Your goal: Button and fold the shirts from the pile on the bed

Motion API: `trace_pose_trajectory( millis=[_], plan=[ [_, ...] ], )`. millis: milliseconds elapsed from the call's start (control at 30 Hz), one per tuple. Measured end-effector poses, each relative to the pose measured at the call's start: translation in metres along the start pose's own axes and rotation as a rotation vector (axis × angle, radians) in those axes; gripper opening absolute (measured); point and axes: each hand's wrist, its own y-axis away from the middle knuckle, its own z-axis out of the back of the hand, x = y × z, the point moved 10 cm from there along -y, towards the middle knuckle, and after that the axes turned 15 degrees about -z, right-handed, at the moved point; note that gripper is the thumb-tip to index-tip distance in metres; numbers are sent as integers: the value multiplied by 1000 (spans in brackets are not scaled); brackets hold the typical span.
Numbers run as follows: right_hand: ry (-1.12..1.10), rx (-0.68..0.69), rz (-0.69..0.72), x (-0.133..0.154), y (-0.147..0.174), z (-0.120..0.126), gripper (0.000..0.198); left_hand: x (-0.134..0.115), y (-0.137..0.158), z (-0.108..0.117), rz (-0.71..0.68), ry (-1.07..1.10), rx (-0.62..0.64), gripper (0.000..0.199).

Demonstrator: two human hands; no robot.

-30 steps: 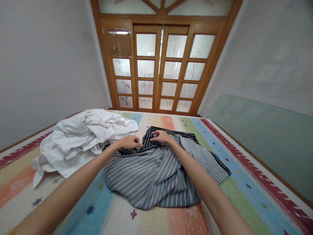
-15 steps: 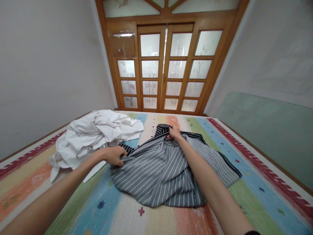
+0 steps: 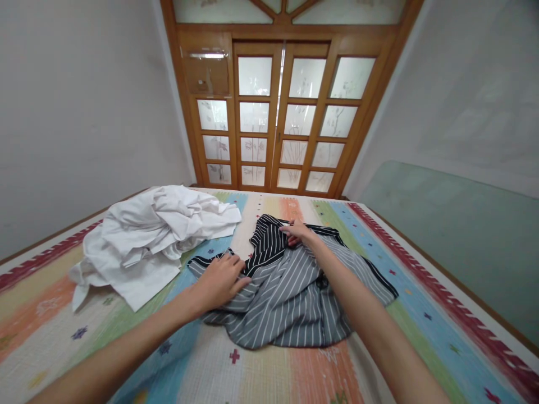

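Observation:
A grey shirt (image 3: 290,303) with white stripes lies rumpled on the bed, a black striped part (image 3: 269,238) showing along its far side. Flat across the shirt's left side rests my left hand (image 3: 223,280), fingers stretched out and palm down. My right hand (image 3: 298,231) is at the far edge, beside the black striped part. Its index finger points left, apart from the curled fingers below, and no cloth shows pinched in it. My right forearm crosses over the shirt's right half.
A crumpled white cloth (image 3: 155,224) lies to the left. Under everything is a colourful striped bedspread (image 3: 210,365). Beyond the bed stand wooden doors with glass panes (image 3: 273,112). A pale green panel (image 3: 455,224) leans along the right wall.
My left hand has let go of the shirt's left edge and moved right onto the cloth, flattening out. My right hand has loosened its pinch. More of the black striped part shows.

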Motion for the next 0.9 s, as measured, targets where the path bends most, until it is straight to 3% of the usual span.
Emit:
trace_pose_trajectory(
  millis=[100,167,233,300,400,533,700,800,900],
  plan=[
    [133,89,19,-6,22,-14,78,48,21,-4,251,12,-27,57],
    [228,148,54,-8,34,-25,82,66,34,-13,325,94,14,65],
    [311,216,141,-7,43,-36,71,76,45,-20,357,141,54,64],
    [399,228,258,-2,49,-43,47,83,54,-26,405,134,90,64],
    [476,96,403,9,48,-39,23,96,64,-31,487,96,128,59],
    [386,-146,517,23,50,-15,28,105,66,-29,481,152,65,44],
    [302,-365,521,23,56,13,26,94,58,-24,344,297,-36,19],
    [307,-444,520,22,61,27,22,88,58,-8,309,327,-193,23],
    [230,-479,531,23,64,42,23,92,65,16,348,368,-442,31]
  ],
)
